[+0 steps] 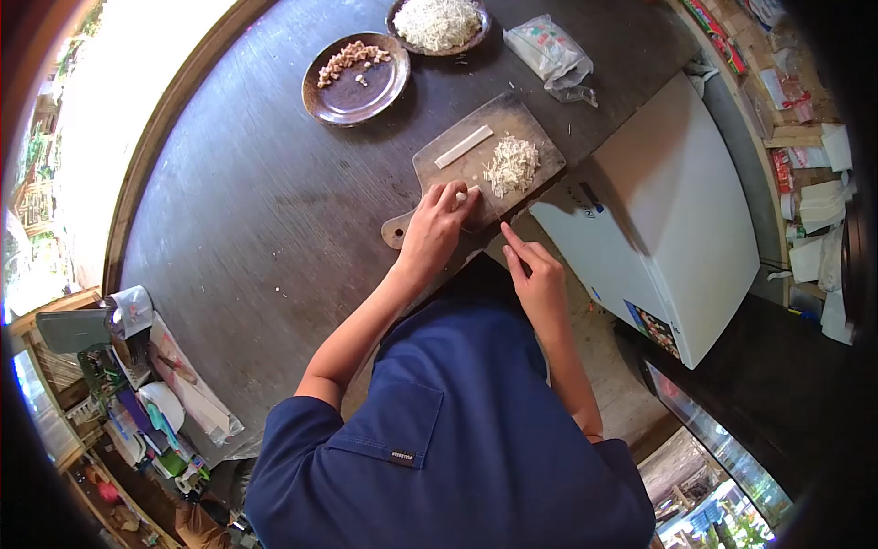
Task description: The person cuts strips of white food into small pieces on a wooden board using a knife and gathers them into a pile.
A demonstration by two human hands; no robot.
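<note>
On a wooden cutting board at the table's edge, my left hand presses down with bent fingers on a pale white piece; much of it is hidden under the fingertips. My right hand is closed round a knife, its index finger stretched forward along the top. The handle is hidden in the palm, and the thin blade is hard to make out beside the left fingertips. A heap of pale shreds lies on the board's right part. Left of it rests a long white strip.
At the back stand a brown plate with small brown chunks and a bowl heaped with pale shreds. A clear plastic bag lies right of them. A white chest-like appliance adjoins the table's right side. Utensils and packets crowd the left.
</note>
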